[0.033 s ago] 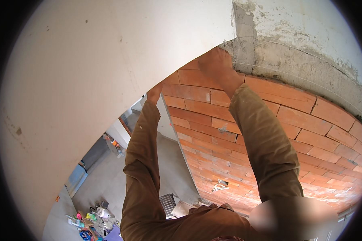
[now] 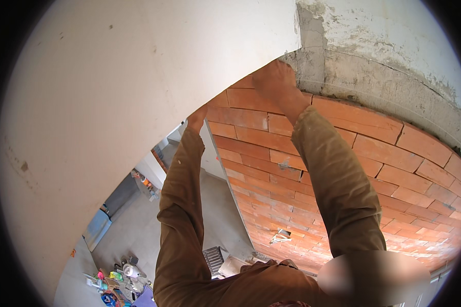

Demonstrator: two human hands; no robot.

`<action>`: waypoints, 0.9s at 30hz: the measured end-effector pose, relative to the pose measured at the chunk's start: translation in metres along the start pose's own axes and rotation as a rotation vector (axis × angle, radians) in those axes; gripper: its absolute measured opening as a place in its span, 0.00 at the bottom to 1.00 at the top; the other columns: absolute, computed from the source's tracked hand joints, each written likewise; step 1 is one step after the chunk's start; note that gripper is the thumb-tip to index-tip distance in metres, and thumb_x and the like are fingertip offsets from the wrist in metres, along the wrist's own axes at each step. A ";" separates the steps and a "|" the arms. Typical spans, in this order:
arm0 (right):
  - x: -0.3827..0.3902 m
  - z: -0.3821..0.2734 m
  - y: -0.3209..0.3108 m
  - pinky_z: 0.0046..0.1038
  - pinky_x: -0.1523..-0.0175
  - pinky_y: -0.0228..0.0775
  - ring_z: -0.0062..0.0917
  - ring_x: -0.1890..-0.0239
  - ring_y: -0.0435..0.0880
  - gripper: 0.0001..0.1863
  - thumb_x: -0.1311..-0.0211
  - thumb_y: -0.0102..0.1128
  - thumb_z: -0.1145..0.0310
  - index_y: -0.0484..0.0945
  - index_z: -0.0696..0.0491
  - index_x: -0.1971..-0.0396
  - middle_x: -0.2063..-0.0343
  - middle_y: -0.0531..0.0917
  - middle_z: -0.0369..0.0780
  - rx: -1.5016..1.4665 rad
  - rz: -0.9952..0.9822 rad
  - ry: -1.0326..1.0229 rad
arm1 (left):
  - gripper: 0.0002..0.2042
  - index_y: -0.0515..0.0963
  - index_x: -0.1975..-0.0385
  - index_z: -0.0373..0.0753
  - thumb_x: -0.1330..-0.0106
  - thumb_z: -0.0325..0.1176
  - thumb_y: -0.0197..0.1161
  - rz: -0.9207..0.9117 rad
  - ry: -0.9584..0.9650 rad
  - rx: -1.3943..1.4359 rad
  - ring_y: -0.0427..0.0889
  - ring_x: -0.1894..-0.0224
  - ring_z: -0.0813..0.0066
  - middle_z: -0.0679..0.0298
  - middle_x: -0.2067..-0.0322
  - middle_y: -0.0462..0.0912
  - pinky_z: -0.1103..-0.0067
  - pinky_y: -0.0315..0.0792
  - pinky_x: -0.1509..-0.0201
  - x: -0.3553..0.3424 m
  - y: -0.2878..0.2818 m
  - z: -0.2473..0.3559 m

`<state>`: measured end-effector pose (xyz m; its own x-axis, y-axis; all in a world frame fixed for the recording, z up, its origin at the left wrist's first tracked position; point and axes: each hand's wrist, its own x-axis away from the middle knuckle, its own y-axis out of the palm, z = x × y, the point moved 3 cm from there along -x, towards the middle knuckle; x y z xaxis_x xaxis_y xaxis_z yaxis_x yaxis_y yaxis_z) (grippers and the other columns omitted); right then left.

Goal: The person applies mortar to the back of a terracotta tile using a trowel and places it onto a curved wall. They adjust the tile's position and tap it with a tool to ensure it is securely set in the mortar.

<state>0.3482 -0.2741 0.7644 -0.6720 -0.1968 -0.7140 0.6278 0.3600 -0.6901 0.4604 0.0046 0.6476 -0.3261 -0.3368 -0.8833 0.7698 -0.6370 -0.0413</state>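
Brick wall (image 2: 394, 148) seen at three o'clock. Partly hidden by pale panel (image 2: 128, 92): right hand (image 2: 275, 84) at one, left hand (image 2: 196, 121) at eleven; opening and grip cannot be told.

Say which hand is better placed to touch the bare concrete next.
Probably the right hand: it appears beside the grey concrete, while the left hand is farther off, at the edge of the white surface.

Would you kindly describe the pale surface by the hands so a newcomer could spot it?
From the orange brick wall on the right, go up and left to the right hand and, further left, the left hand. The pale surface starts at the edge partly hiding both hands and fills the upper left; it is smooth and off-white, unlike the jointed bricks and rough grey concrete beside it.
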 end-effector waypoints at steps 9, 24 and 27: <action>-0.003 0.004 -0.006 0.40 0.54 0.81 0.45 0.57 0.87 0.11 0.37 0.53 0.71 0.85 0.58 0.65 0.62 0.86 0.51 -0.107 0.009 0.095 | 0.19 0.77 0.44 0.29 0.34 0.23 0.54 -0.060 -0.049 0.033 0.70 0.71 0.86 0.69 0.68 0.78 0.83 0.66 0.70 0.004 0.003 -0.001; 0.005 0.005 -0.007 0.44 0.47 0.76 0.46 0.54 0.85 0.12 0.35 0.57 0.65 0.83 0.58 0.62 0.58 0.83 0.51 -0.106 0.035 0.139 | 0.21 0.75 0.41 0.30 0.34 0.23 0.51 -0.058 -0.510 0.642 0.64 0.74 0.88 0.75 0.72 0.70 0.86 0.61 0.71 0.012 0.002 0.027; 0.003 0.023 0.005 0.47 0.45 0.72 0.45 0.54 0.85 0.10 0.37 0.56 0.69 0.82 0.58 0.63 0.57 0.83 0.50 -0.133 0.081 0.103 | 0.21 0.75 0.41 0.30 0.35 0.23 0.51 -0.062 -0.509 0.667 0.66 0.71 0.87 0.73 0.71 0.71 0.85 0.63 0.67 0.014 0.003 0.045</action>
<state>0.3578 -0.2935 0.7559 -0.6621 -0.0704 -0.7461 0.6285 0.4901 -0.6040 0.4330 -0.0336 0.6561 -0.6884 -0.4572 -0.5631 0.3087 -0.8872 0.3429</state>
